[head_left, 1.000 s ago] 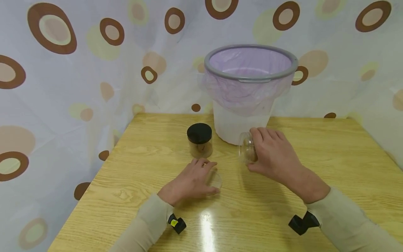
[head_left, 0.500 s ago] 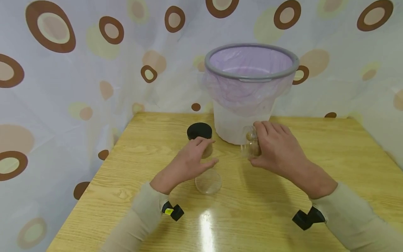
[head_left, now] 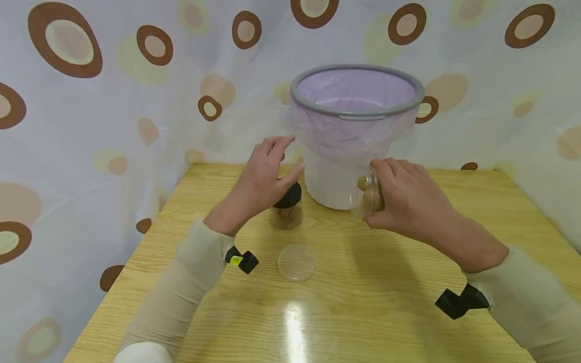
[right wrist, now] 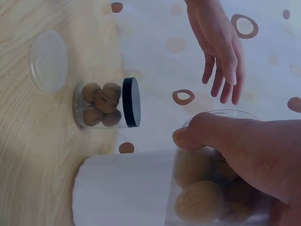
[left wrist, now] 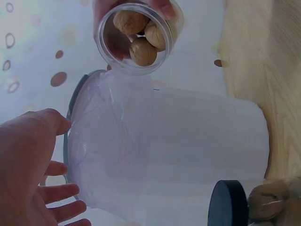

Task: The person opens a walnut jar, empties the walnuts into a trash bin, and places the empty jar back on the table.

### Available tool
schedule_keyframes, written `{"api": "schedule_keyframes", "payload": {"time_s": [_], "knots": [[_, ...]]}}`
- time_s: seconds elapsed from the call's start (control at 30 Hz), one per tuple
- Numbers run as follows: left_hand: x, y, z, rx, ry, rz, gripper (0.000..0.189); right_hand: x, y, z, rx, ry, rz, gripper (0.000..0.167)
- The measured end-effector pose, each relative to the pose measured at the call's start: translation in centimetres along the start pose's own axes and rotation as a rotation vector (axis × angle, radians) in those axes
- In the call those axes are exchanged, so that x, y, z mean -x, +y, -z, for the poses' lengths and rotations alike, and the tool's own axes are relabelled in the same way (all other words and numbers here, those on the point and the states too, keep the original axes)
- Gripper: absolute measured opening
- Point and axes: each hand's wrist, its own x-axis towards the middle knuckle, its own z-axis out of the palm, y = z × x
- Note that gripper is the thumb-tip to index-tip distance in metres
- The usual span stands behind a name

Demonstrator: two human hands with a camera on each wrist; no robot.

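Note:
My right hand (head_left: 410,199) grips a clear plastic jar (head_left: 357,197) tilted onto its side above the table, its uncovered mouth facing left. Several walnuts (left wrist: 143,52) show inside it through the mouth in the left wrist view. The left hand (head_left: 260,176) is raised with fingers spread and holds nothing. In the head view it overlaps a second jar (head_left: 287,218), which stands upright under a black lid (right wrist: 131,102) with several walnuts inside. A round clear lid (head_left: 297,262) lies flat on the wood in front of that jar.
Behind the hands stands a tall white bin (head_left: 331,176) lined with a purple bag (head_left: 349,133) under a grey rim ring (head_left: 363,113). A patterned curtain (head_left: 181,111) hangs behind the wooden table (head_left: 372,302).
The left hand has left the clear lid on the table and risen away past the black-lidded jar. The right hand has lifted its tilted jar slightly, up and to the right.

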Motion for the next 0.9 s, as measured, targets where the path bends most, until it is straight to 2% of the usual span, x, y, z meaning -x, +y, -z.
{"api": "schedule_keyframes", "payload": {"time_s": [0.1,0.3,0.6,0.77,0.9], "knots": [[-1.4,0.2,0.7,-0.042,0.012,-0.01,0.062,-0.4,0.1,0.8,-0.002,-0.007,-0.006,0.072],[-3.6,0.6,2.3,-0.148,-0.023,-0.02,0.065,-1.2,0.4,2.6,0.021,-0.012,-0.006,0.075],[-8.1,0.9,3.4,-0.193,-0.087,0.027,0.072,-2.8,0.8,4.5,0.033,-0.027,-0.013,0.081],[-10.4,1.4,3.9,-0.268,-0.153,0.067,0.074,-3.4,0.9,5.3,0.005,-0.038,-0.011,0.088],[-11.7,1.5,4.5,-0.339,-0.2,0.114,0.075,-4.2,1.1,6.3,0.002,-0.059,-0.038,0.087]]}}
